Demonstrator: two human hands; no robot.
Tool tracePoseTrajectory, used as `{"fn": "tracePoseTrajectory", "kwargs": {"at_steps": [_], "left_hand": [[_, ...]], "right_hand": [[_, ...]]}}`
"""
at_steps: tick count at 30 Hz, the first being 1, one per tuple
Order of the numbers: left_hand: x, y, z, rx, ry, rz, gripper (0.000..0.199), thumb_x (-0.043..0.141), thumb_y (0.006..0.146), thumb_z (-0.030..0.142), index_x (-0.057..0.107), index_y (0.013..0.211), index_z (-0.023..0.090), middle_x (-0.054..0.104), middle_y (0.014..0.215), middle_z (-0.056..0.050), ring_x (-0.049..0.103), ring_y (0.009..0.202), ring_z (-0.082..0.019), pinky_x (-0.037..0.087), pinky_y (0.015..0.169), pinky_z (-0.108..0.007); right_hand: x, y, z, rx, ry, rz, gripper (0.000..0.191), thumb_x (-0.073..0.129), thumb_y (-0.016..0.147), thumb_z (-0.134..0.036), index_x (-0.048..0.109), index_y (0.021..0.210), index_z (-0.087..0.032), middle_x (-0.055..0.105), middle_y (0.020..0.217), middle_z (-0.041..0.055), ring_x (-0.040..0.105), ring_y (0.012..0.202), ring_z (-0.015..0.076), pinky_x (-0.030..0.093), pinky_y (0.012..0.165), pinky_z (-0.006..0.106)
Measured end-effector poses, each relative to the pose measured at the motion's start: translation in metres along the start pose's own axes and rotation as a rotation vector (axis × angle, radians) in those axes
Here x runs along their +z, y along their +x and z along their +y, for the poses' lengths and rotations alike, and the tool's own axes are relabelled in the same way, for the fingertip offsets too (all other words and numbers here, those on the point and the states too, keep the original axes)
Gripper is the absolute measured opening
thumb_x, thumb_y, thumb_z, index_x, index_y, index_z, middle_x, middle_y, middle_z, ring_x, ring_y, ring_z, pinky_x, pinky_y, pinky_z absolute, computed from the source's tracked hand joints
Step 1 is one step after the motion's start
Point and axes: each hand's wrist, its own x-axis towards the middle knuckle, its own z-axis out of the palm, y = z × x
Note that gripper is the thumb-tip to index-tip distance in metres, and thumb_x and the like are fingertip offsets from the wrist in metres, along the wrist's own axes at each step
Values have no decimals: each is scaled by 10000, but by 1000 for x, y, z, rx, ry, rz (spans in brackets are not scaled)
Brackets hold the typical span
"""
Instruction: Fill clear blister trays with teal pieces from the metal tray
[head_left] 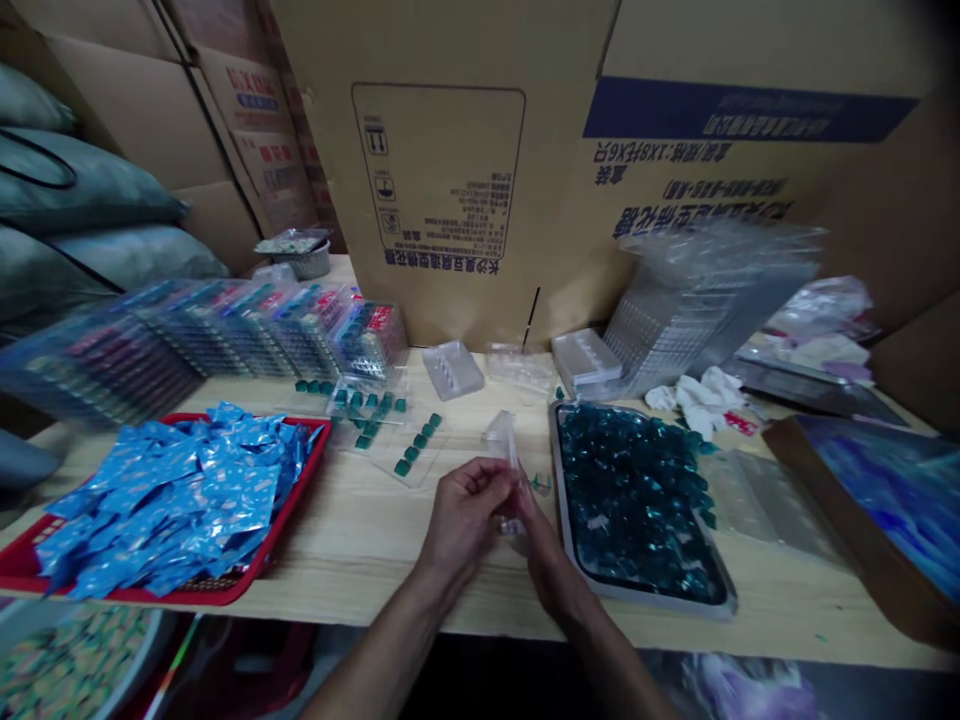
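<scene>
Between my hands, over the middle of the wooden table, a small clear plastic tray (501,432) is held up on edge. My left hand (466,505) pinches it with thumb and bent fingers. Pressed against its right side is my right hand (538,530), its fingertips partly hidden and slightly blurred. Just to the right stands a grey tray (564,500) heaped with dark green, glossy wrapped pieces (637,490). Left of my hands lie clear trays with rows of green pieces (417,445).
A red basket (259,575) of blue packets (180,490) sits at left. Behind it stand stacks of filled clear packs (300,325). Empty clear trays (675,310) are piled at back right. A large cardboard box (450,150) walls off the back. A brown box (847,520) holds blue film at right.
</scene>
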Motion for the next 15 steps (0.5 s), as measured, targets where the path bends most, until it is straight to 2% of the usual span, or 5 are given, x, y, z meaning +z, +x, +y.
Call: {"fn": "tracePoseTrajectory", "kwargs": {"at_steps": [4, 6, 9, 12, 15], "left_hand": [[3, -8, -9, -109, -228, 103, 391, 940, 499, 348, 743, 755, 128, 686, 690, -25, 581, 580, -92, 463, 579, -199], [-1, -9, -8, -116, -246, 120, 391, 945, 492, 334, 751, 760, 127, 690, 687, -24, 584, 572, -89, 467, 570, -193], [-5, -9, -7, -95, -241, 131, 378, 942, 506, 329, 755, 763, 124, 697, 704, -27, 596, 590, -92, 483, 577, -193], [-6, -10, -6, -101, -239, 134, 387, 944, 500, 335, 754, 765, 127, 700, 722, -26, 598, 596, -90, 489, 576, -193], [-6, -9, -6, -111, -233, 141, 396, 945, 494, 326, 752, 778, 129, 688, 705, -16, 582, 577, -82, 480, 569, -192]], "right_hand": [[6, 0, 5, 37, 83, -24, 716, 360, 910, -735, 433, 1481, -308, 533, 1447, 39, 307, 1459, 259, 242, 1198, 513], [7, 0, 2, 45, 82, -44, 711, 344, 911, -742, 454, 1467, -313, 545, 1434, 35, 342, 1441, 257, 272, 1188, 508], [9, -1, -5, 56, 34, -74, 698, 347, 918, -730, 450, 1470, -314, 532, 1446, 32, 353, 1436, 243, 245, 1204, 488], [10, -1, -9, 38, 20, -90, 674, 382, 933, -691, 409, 1494, -318, 486, 1487, 28, 297, 1464, 230, 182, 1224, 480], [10, 1, -8, 9, 47, -95, 650, 384, 954, -654, 372, 1512, -321, 451, 1515, 23, 269, 1476, 219, 178, 1225, 476]]}}
